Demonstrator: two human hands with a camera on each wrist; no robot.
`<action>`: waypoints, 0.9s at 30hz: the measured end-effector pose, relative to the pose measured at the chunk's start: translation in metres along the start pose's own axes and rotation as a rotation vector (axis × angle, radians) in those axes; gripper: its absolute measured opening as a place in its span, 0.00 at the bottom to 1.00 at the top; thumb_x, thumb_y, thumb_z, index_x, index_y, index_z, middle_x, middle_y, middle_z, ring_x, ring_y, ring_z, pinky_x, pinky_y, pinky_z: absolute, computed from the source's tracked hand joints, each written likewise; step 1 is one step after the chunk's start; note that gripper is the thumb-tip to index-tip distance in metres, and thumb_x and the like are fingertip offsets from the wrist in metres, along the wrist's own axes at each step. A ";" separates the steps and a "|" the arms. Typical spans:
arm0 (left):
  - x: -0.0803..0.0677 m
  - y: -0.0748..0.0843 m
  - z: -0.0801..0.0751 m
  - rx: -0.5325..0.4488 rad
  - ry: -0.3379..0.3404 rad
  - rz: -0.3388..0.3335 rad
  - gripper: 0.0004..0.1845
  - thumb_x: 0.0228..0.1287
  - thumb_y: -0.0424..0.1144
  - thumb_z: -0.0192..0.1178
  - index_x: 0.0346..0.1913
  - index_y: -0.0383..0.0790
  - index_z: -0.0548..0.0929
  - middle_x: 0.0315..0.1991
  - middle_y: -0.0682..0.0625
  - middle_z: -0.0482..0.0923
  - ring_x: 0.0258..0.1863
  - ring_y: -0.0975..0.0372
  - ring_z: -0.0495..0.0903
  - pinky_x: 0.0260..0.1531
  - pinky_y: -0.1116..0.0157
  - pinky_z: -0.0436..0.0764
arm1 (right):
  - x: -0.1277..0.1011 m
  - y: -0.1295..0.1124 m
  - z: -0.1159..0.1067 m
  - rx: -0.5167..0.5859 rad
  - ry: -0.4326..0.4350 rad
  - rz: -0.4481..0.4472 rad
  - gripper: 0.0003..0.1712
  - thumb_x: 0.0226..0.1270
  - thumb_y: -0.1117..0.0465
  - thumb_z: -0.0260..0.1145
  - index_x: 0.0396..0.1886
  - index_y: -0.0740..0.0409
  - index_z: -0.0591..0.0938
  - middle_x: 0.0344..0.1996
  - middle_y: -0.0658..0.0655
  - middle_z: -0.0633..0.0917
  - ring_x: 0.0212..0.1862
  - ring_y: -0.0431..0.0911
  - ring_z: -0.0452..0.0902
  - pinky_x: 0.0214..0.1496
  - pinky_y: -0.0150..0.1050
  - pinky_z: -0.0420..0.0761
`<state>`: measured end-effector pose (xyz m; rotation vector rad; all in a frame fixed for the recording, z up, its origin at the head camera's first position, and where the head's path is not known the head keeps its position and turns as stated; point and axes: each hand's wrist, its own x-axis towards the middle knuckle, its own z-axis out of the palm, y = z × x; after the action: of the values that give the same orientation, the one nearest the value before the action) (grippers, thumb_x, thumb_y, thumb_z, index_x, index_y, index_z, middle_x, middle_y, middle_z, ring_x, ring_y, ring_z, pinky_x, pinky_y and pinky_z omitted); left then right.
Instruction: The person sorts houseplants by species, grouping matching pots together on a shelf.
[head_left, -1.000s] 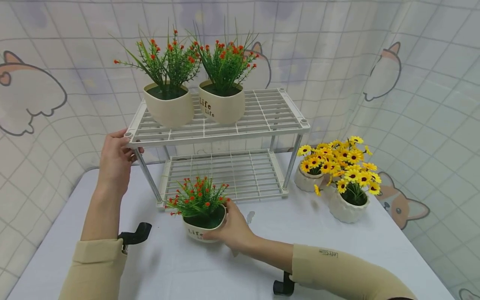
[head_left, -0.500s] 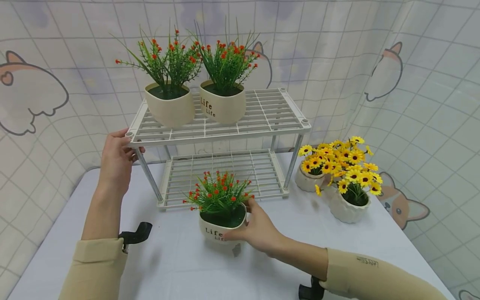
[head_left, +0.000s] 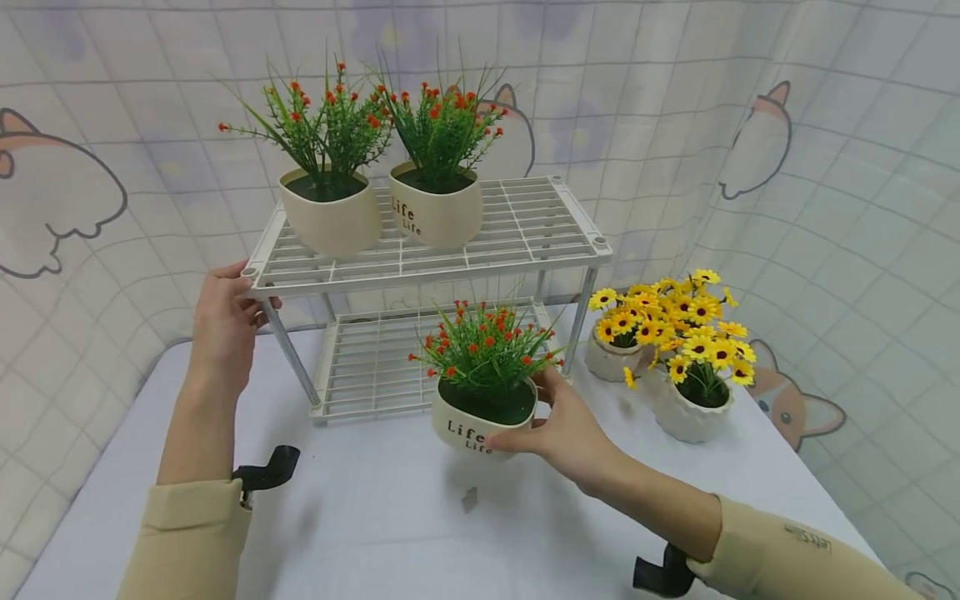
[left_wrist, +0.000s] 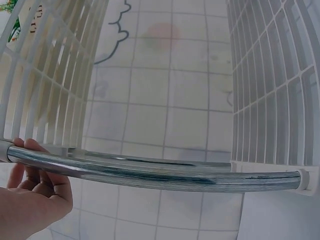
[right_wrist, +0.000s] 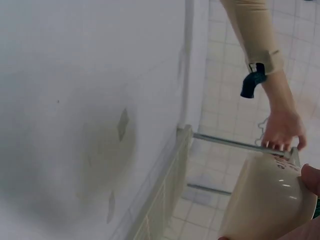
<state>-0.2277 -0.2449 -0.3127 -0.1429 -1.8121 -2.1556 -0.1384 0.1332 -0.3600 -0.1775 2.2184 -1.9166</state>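
My right hand [head_left: 573, 429] grips a cream flowerpot [head_left: 480, 425] by its right side, thumb across the front with the "Life" lettering. Green grass and small red flowers fill this pot. It hangs above the table in front of the shelf rack; its smooth wall [right_wrist: 270, 200] fills the lower right of the right wrist view. With my left hand [head_left: 225, 321] I hold the white two-tier shelf rack [head_left: 525, 221] at its upper front-left corner. In the left wrist view, fingers [left_wrist: 32, 172] curl at the end of its metal post [left_wrist: 165, 175].
Two similar red-flowered pots, a left one [head_left: 330, 217] and a right one [head_left: 438, 212], stand on the upper tier. Pots of yellow flowers [head_left: 693, 408] stand right of the rack. A patterned curtain [head_left: 637, 108] hangs behind the white-covered table [head_left: 360, 517].
My right hand has carried the red-flowered pot to the right and up off the table. My left hand keeps its hold on the rack corner. The head view has shifted slightly.
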 end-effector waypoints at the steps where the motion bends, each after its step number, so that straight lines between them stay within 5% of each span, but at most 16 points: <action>1: 0.000 0.000 0.000 -0.008 0.004 -0.001 0.13 0.78 0.42 0.42 0.60 0.48 0.66 0.50 0.49 0.74 0.40 0.58 0.71 0.43 0.67 0.66 | 0.000 -0.003 -0.004 -0.005 -0.001 -0.006 0.50 0.51 0.64 0.83 0.70 0.61 0.64 0.65 0.64 0.71 0.60 0.58 0.77 0.56 0.49 0.81; 12: 0.001 -0.001 -0.003 -0.044 -0.013 -0.010 0.14 0.79 0.43 0.48 0.62 0.48 0.65 0.51 0.49 0.74 0.40 0.59 0.71 0.44 0.67 0.65 | -0.013 -0.031 -0.036 -0.043 0.016 -0.095 0.50 0.56 0.64 0.81 0.74 0.58 0.62 0.67 0.61 0.70 0.68 0.58 0.66 0.61 0.52 0.77; 27: -0.001 -0.001 -0.004 -0.028 -0.034 -0.005 0.16 0.80 0.45 0.47 0.64 0.49 0.64 0.54 0.49 0.72 0.43 0.59 0.70 0.46 0.66 0.65 | -0.030 -0.079 -0.054 -0.098 0.044 -0.197 0.50 0.57 0.64 0.78 0.76 0.57 0.61 0.66 0.60 0.72 0.64 0.58 0.73 0.55 0.52 0.81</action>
<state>-0.2270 -0.2481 -0.3149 -0.1825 -1.8030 -2.1959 -0.1249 0.1801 -0.2728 -0.3857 2.4059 -1.9242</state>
